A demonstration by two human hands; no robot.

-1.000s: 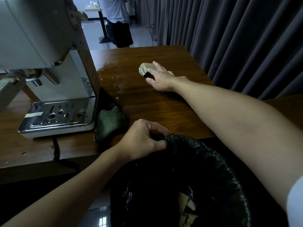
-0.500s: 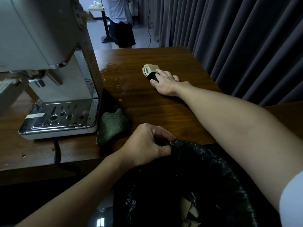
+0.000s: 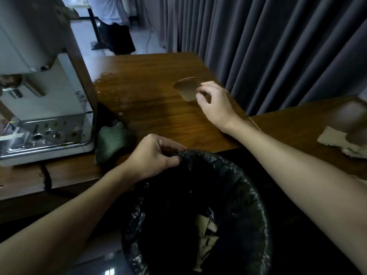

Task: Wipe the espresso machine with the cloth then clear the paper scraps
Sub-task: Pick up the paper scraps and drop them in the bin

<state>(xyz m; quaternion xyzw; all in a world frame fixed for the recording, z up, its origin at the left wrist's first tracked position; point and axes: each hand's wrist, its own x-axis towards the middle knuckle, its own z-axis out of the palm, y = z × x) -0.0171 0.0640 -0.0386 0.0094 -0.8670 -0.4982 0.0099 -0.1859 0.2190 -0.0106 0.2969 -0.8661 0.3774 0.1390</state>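
Pinching a scrap (image 3: 187,89) above the far surface (image 3: 155,108), the right grip (image 3: 214,108) holds it ready for the bag (image 3: 256,195). The left grip (image 3: 153,155) clutches the bag's rim, likely keeping its mouth open near the edge. The cloth (image 3: 112,141) lies beside the machine (image 3: 49,96); more scraps (image 3: 333,139) wait right.

We are counting one espresso machine (image 3: 45,96) at the left of the frame, one green cloth (image 3: 112,142) beside it and one bin liner (image 3: 248,175) at the bottom. We are seeing two hands, a left hand (image 3: 153,157) and a right hand (image 3: 216,105). We are finding one paper scrap (image 3: 187,89) at upper centre, at least one torn piece (image 3: 331,138) at the right edge, and several more scraps (image 3: 206,229) inside the liner, too dim to number. One standing person (image 3: 115,22) is showing at the upper left.
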